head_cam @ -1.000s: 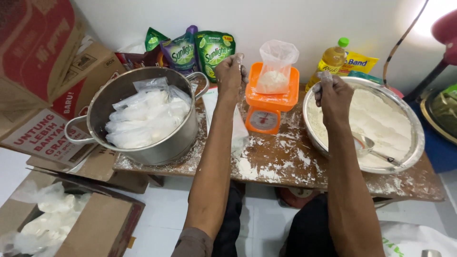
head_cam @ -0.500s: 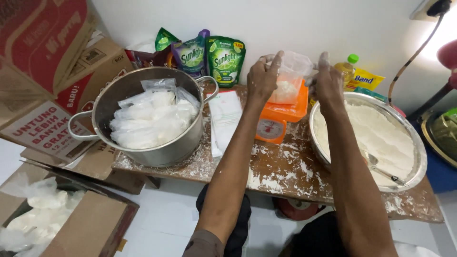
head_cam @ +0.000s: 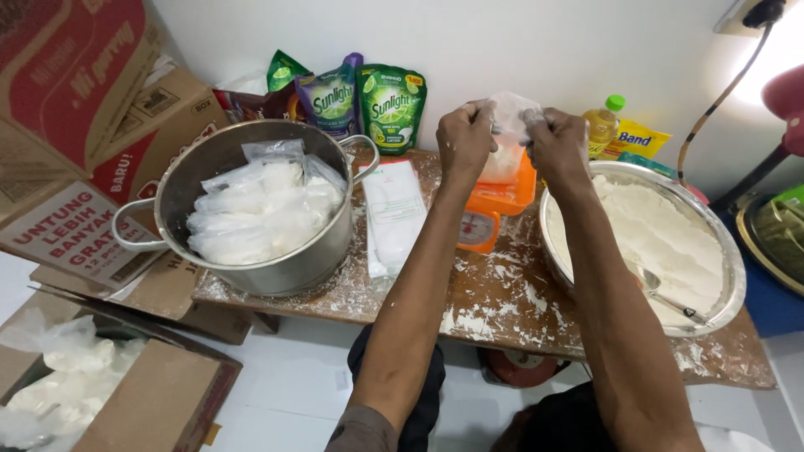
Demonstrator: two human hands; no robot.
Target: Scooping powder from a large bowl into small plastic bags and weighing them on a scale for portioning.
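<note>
My left hand (head_cam: 466, 136) and my right hand (head_cam: 557, 141) both pinch the top of a clear plastic bag of flour (head_cam: 507, 151) above the orange kitchen scale (head_cam: 494, 208). The bag's mouth is gathered between my fingers; its lower part holds white flour. Both hands are dusted with flour. To the right lies a wide metal basin (head_cam: 730, 289) full of flour with a metal spoon (head_cam: 663, 293) in it. A stack of flat plastic bags (head_cam: 394, 213) lies left of the scale.
A steel pot (head_cam: 285, 268) on the left holds several filled bags. Green soap pouches (head_cam: 392, 105), an oil bottle (head_cam: 604, 125) and a yellow packet (head_cam: 636, 138) stand along the wall. Cardboard boxes (head_cam: 75, 167) sit at left, one open box (head_cam: 159, 402) with filled bags below. The wooden table (head_cam: 502, 305) is flour-dusted.
My hands went from the scale's sides to the bag, took its top and drew together, gathering the mouth shut. The bag now looks lifted slightly off the scale.
</note>
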